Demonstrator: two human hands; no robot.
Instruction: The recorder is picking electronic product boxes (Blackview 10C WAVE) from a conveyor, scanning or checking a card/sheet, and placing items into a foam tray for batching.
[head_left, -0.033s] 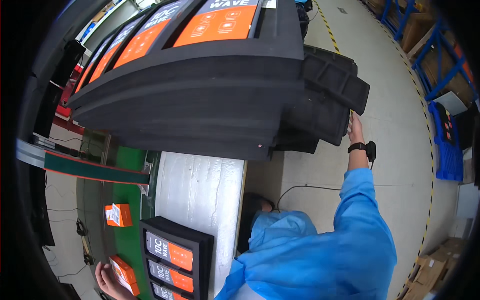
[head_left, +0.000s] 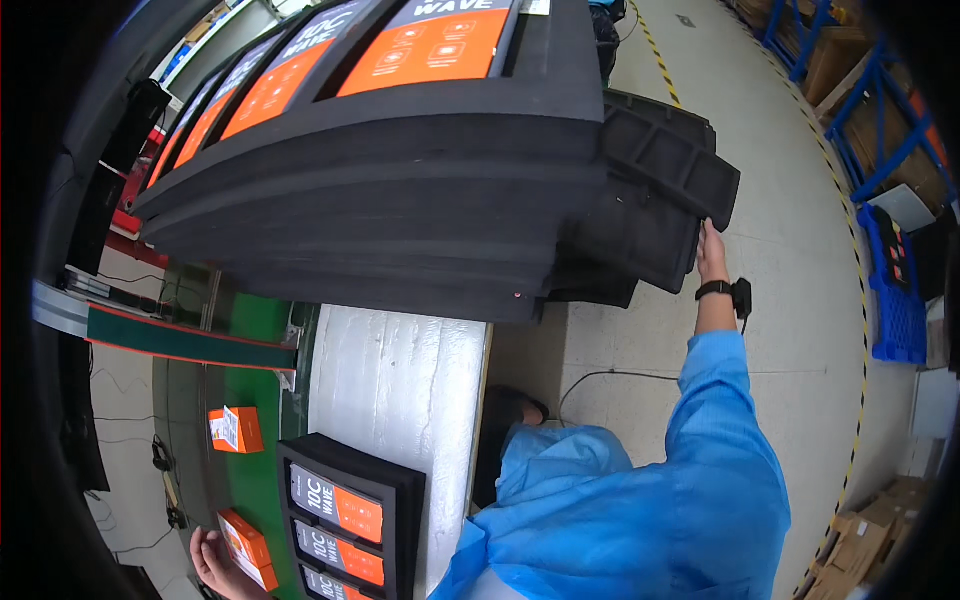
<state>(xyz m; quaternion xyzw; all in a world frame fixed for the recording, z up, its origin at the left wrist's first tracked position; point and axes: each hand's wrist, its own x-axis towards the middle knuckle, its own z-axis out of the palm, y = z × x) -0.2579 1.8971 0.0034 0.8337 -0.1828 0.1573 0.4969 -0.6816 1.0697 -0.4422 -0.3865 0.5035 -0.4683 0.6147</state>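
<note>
At the right, my right hand reaches forward, a black band on its wrist. Its fingers are closed at the near corner of a black foam tray with moulded compartments, tilted among other dark trays. My left hand is at the lower left, its fingers bent and apart, beside a small orange box on a green surface; I cannot tell whether they touch. Right of that box, a black foam tray holds several flat grey-and-orange boxes.
A tall stack of black foam trays fills the upper middle, with grey-and-orange boxes in its top tray. Another orange box stands on the green surface. A silvery tabletop lies beside it. Blue racks and cartons line the right.
</note>
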